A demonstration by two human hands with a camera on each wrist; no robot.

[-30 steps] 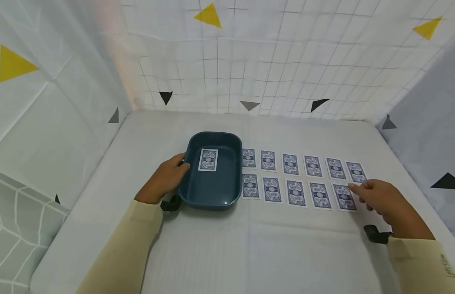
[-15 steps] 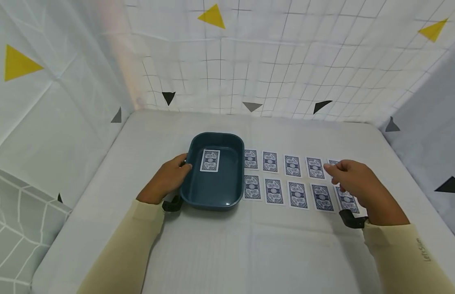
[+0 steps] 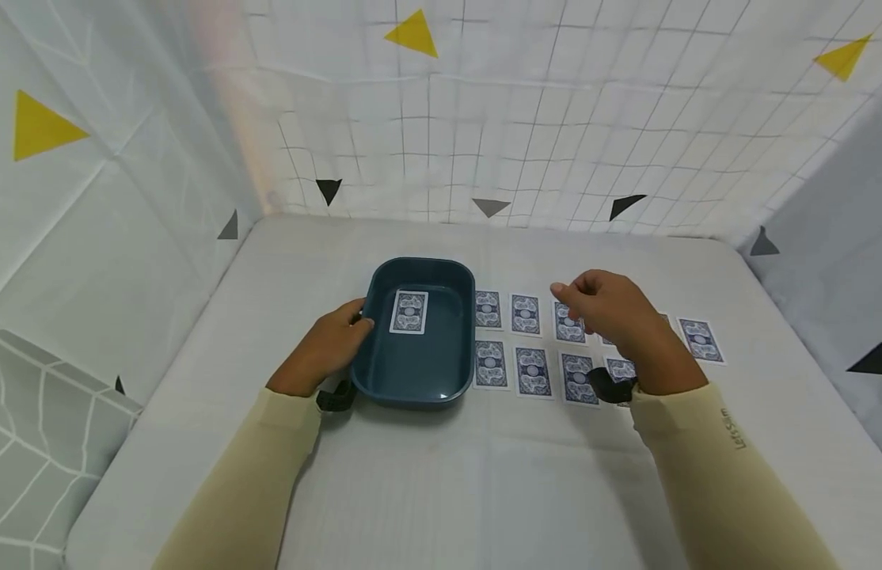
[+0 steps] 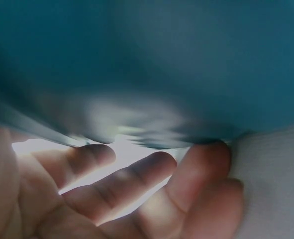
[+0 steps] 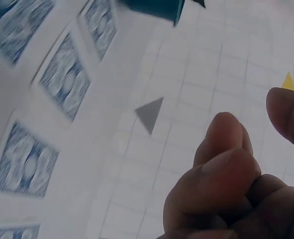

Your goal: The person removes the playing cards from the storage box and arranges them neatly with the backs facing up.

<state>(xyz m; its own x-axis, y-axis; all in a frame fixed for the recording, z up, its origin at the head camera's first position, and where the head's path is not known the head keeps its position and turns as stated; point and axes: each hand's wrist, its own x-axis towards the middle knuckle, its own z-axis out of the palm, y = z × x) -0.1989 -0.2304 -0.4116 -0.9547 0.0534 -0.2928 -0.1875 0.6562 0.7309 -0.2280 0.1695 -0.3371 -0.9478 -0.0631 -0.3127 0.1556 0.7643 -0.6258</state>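
My left hand [image 3: 325,347] grips the left rim of a dark teal tray [image 3: 412,380], thumb over the edge. Its fingers [image 4: 119,186] lie along the outer wall in the left wrist view. Inside the tray one playing card [image 3: 409,312] lies with its blue patterned back up. My right hand [image 3: 615,313] hovers above the card rows, its fingers loosely curled, thumb apart and nothing between them in the right wrist view. Below it is a face-down card [image 3: 569,323] of the far row; the hand and forearm hide other cards.
Two rows of face-down cards run right from the tray, with a near-row card [image 3: 534,372] and a far-row card at the right end [image 3: 701,340]. A white cloth covers the table [image 3: 398,475]. Behind it hangs a white gridded sheet [image 3: 441,134] with coloured triangles.
My right hand has moved left and away from me, from the right end of the rows to above the far row. The left hand stays on the tray.
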